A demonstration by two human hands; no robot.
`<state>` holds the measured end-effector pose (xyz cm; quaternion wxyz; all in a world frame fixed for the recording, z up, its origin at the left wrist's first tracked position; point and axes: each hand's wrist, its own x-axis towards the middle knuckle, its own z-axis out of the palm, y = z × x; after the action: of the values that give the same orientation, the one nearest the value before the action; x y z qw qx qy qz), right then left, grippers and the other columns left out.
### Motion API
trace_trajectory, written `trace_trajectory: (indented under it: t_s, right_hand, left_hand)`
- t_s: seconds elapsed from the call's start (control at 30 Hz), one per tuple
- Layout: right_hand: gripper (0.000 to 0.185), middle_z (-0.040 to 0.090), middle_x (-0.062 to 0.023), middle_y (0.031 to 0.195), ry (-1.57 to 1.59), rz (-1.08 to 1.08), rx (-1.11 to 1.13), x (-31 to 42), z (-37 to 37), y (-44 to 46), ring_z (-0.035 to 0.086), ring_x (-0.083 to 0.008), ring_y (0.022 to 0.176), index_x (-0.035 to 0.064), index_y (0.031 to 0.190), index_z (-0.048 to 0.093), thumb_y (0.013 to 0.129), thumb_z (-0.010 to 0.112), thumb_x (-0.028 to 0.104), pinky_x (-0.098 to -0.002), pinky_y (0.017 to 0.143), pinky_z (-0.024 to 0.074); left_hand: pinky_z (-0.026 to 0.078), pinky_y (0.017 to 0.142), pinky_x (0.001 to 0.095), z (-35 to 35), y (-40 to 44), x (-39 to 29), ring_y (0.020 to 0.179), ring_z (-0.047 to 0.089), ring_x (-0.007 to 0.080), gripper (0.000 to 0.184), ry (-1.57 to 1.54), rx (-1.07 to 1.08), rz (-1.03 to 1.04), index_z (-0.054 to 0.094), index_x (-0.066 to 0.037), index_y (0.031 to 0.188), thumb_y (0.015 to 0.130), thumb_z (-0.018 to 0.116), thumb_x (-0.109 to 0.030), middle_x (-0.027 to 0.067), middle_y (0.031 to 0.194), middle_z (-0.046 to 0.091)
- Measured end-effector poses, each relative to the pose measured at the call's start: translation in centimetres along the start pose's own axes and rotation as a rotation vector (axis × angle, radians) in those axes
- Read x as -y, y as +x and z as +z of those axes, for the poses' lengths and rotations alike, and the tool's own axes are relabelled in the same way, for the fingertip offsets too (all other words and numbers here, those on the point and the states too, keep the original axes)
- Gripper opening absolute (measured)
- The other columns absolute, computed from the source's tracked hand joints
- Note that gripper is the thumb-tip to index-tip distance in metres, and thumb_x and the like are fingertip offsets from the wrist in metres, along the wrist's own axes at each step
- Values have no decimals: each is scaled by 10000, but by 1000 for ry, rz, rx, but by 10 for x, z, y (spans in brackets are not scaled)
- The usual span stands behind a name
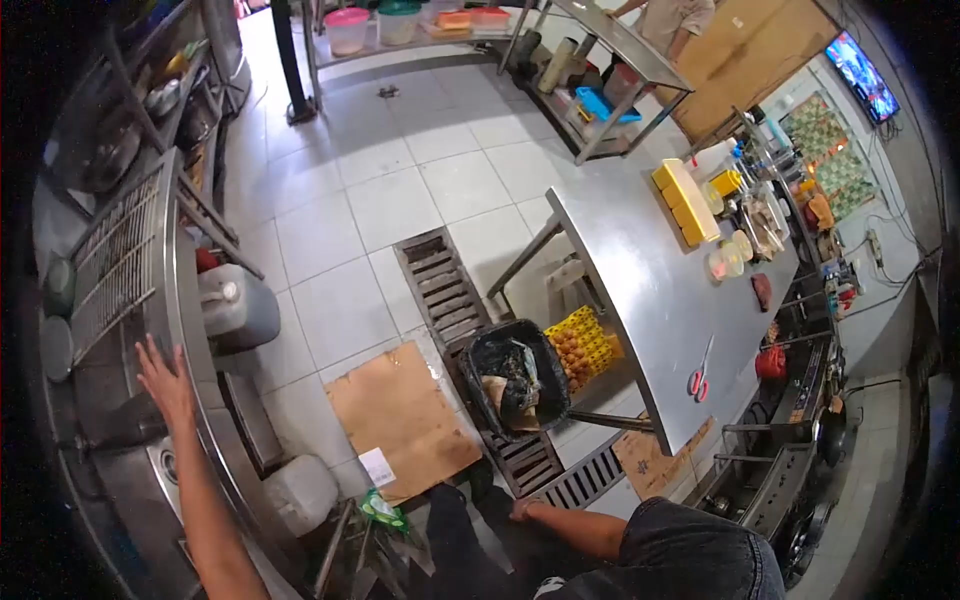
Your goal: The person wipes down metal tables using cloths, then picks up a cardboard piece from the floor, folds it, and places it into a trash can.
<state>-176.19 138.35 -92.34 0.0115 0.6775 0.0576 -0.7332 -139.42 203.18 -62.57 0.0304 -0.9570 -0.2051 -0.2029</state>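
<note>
My left hand [166,385] is over the steel sink counter [190,330] on the left, fingers spread and holding nothing; whether it touches the counter I cannot tell. A wire rack [120,255] lies just beyond its fingertips. Low in the middle, my right hand [525,508] hangs near my dark-clothed leg, its fingers curled and partly hidden, so what it holds, if anything, does not show. Between the hands a flattened cardboard sheet [400,420] lies on the floor. A black-lined bin [515,380] stands beyond my right hand.
A steel table [640,280] on the right bears red-handled scissors [699,380] and yellow containers [685,203]. Eggs in trays [575,355] sit beneath its edge. A jerrycan [238,305] stands beside the counter. Another person [675,22] is at the back bench. Floor drains run past the bin.
</note>
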Motion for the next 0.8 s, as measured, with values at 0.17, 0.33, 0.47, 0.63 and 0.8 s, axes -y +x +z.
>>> trace_trajectory:
  t_s: [0.17,0.33,0.47,0.63,0.8]
  right_hand:
    - [566,457,-152,1405,111,19,-58,-13,39,-12,483,-367,1260,52,1320,521,925,465,453,-480,1024,416]
    - [436,639,-193,1184,257,-85,-234,-20,22,-18,591,-382,1123,66,1163,647,876,569,385,-455,968,470]
    - [435,628,-240,1159,348,95,-447,10,-16,-17,592,-414,1091,30,1185,600,898,565,355,-476,939,479]
    - [435,617,-239,1176,389,-81,-556,22,-74,40,577,-412,1103,25,1209,576,900,577,330,-481,951,467]
    - [407,615,-256,1137,429,-82,-629,40,-158,182,590,-412,1070,60,1223,563,880,583,278,-480,904,487]
  left_hand:
    - [167,1154,550,8,6,10,1413,274,370,687,60,-3,35,291,-144,1503,966,400,-558,183,1553,242]
    - [175,1143,570,0,0,2,1411,273,385,704,27,-17,69,323,-124,1489,956,405,-578,219,1537,255]
    - [137,1155,557,2,1,3,1426,243,376,723,-31,-5,52,317,-116,1491,954,402,-593,223,1540,244]
    - [96,1163,540,6,4,8,1454,187,342,732,-54,47,88,300,-107,1500,965,369,-603,216,1552,222]
    - [169,1168,409,15,16,29,1437,238,326,631,-170,33,123,377,-50,1458,1005,377,-490,214,1523,303]
